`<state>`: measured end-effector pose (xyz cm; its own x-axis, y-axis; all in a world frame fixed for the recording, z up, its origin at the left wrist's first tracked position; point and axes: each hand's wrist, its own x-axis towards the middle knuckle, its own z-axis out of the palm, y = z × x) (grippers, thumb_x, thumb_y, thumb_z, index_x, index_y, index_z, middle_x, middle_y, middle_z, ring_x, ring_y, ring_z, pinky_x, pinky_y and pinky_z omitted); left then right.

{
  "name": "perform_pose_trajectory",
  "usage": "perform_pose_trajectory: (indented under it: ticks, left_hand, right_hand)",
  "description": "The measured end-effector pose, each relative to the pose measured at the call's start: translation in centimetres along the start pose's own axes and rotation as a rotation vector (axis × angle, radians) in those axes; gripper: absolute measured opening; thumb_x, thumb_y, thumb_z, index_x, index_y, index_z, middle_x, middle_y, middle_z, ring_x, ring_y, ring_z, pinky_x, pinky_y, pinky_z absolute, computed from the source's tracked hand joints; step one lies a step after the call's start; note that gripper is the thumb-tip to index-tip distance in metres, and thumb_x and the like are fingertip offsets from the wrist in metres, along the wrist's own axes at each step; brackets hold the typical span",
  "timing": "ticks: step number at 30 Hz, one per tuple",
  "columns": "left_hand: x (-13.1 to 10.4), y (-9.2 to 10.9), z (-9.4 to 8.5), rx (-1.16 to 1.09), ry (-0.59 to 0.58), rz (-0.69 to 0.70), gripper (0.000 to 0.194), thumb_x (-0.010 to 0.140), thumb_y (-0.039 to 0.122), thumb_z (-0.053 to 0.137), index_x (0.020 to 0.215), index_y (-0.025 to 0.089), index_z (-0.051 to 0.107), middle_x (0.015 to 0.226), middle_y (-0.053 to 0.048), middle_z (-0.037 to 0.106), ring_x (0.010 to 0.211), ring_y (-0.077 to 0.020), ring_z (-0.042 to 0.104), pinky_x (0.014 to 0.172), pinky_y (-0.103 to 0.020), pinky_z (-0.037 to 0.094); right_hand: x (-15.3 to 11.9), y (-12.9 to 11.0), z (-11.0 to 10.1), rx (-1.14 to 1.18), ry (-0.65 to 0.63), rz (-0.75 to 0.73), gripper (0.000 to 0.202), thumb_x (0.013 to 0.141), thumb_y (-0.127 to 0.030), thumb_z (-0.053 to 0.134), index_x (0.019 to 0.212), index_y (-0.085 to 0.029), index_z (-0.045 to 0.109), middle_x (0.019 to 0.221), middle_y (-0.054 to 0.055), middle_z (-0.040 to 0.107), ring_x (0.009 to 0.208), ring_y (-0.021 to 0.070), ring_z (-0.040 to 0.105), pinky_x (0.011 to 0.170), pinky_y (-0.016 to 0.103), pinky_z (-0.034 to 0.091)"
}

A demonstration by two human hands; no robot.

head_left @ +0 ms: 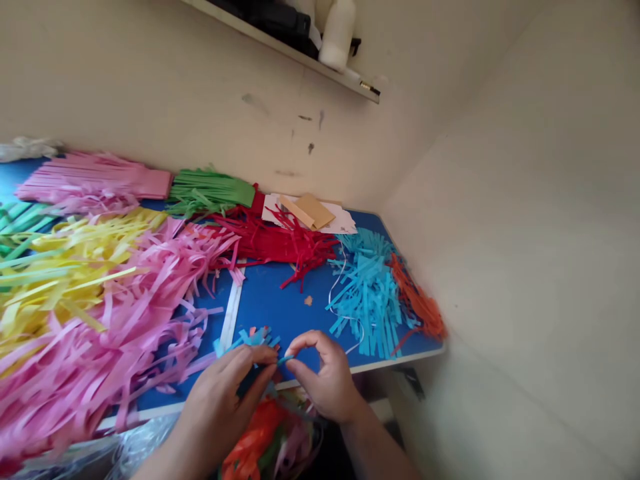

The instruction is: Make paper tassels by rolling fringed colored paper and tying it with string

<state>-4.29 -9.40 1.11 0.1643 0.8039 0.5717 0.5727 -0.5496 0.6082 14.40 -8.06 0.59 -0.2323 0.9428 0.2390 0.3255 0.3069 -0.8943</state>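
Over the front edge of the blue table, my left hand [233, 383] and my right hand [323, 373] meet at their fingertips. Both pinch a narrow blue paper strip [284, 360], which shows in the small gap between them. Just behind the left fingers lies a small bunch of cut blue paper pieces [250, 339] with a few orange bits. Below the hands, orange paper fringe [255, 440] and other coloured strips hang in my lap area, partly hidden by my wrists.
Pink fringe [150, 287], yellow fringe [80, 260], green fringe [215, 189], red fringe [280, 240], light blue fringe [367, 293] and orange fringe [420, 303] cover much of the table [280, 287]. Cardboard [313, 210] lies at the back. A shelf [280, 43] with a white bottle [339, 33] hangs above.
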Motion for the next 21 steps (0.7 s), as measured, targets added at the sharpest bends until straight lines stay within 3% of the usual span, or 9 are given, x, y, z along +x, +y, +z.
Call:
perform_pose_trajectory:
  ticks: [4, 8, 14, 18, 21]
  left_hand:
    - [0.05, 0.18, 0.01, -0.052, -0.043, 0.003, 0.011, 0.093, 0.034, 0.054, 0.092, 0.027, 0.063, 0.077, 0.005, 0.074, 0.068, -0.0086, 0.071, 0.064, -0.014, 0.055]
    - [0.08, 0.23, 0.22, -0.063, -0.011, -0.007, 0.011, 0.092, 0.035, 0.056, 0.091, 0.026, 0.063, 0.077, 0.005, 0.074, 0.067, -0.0088, 0.071, 0.063, -0.014, 0.055]
    - [-0.15, 0.39, -0.13, -0.111, -0.004, -0.08, 0.012, 0.089, 0.035, 0.06, 0.086, 0.025, 0.066, 0.074, 0.003, 0.073, 0.064, -0.0118, 0.071, 0.06, -0.017, 0.055]
    - [0.07, 0.6, -0.22, -0.186, -0.104, -0.042, 0.01, 0.089, 0.028, 0.06, 0.094, 0.024, 0.068, 0.082, -0.001, 0.073, 0.073, -0.0124, 0.07, 0.066, -0.018, 0.056]
    - [0.46, 0.61, -0.24, -0.169, -0.11, -0.007, 0.009, 0.088, 0.027, 0.061, 0.088, 0.024, 0.069, 0.079, -0.001, 0.07, 0.072, -0.0113, 0.069, 0.065, -0.016, 0.055]
  right_hand:
    - [0.04, -0.38, -0.3, -0.013, -0.088, -0.024, 0.015, 0.08, -0.014, 0.069, 0.091, -0.023, 0.066, 0.089, 0.0, 0.072, 0.085, 0.0155, 0.065, 0.082, 0.027, 0.047]
    - [0.05, -0.26, -0.31, -0.048, -0.061, -0.028, 0.018, 0.077, -0.011, 0.071, 0.091, -0.023, 0.067, 0.086, -0.001, 0.072, 0.085, 0.0156, 0.065, 0.083, 0.027, 0.048]
    - [0.26, 0.11, -0.78, 0.187, -0.086, 0.049, 0.012, 0.079, -0.029, 0.076, 0.088, -0.022, 0.071, 0.085, 0.002, 0.074, 0.079, 0.0165, 0.069, 0.076, 0.027, 0.053]
    - [0.15, -0.34, -0.93, 0.083, -0.047, -0.033, 0.008, 0.084, -0.024, 0.069, 0.078, -0.022, 0.072, 0.08, 0.003, 0.073, 0.077, 0.0161, 0.069, 0.076, 0.027, 0.052]
    - [-0.1, -0.67, -0.79, 0.043, -0.049, -0.09, 0.007, 0.085, -0.021, 0.067, 0.08, -0.021, 0.071, 0.081, 0.003, 0.072, 0.078, 0.0161, 0.067, 0.076, 0.028, 0.052]
